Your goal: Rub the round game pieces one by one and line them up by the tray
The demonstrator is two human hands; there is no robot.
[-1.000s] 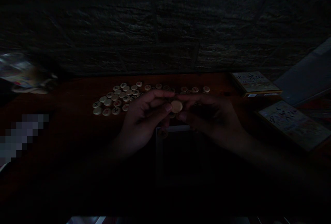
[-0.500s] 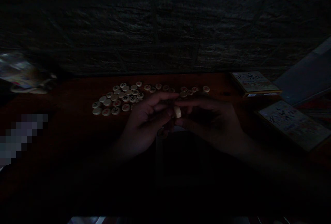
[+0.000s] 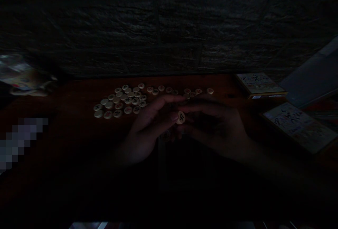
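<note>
Wooden table (image 3: 58, 130) | round xiangqi piece (image 3: 181, 117) | pinched between both hands (image 3: 216, 125)

A round cream Chinese chess piece (image 3: 181, 117) with a black sign on its face is being held up, tilting a little. A big bunch of flat pieces (image 3: 118, 101) is lying at ten o'clock, and a thin row of pieces (image 3: 171, 90) is lying at twelve o'clock.

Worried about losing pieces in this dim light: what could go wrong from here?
The round game piece, pinched by its rim between the left hand and right hand, could slip and roll away. The right hand's fingers sit close to the row of pieces and might nudge them. The dim light may also make the characters on the cluster of pieces hard to read.
</note>
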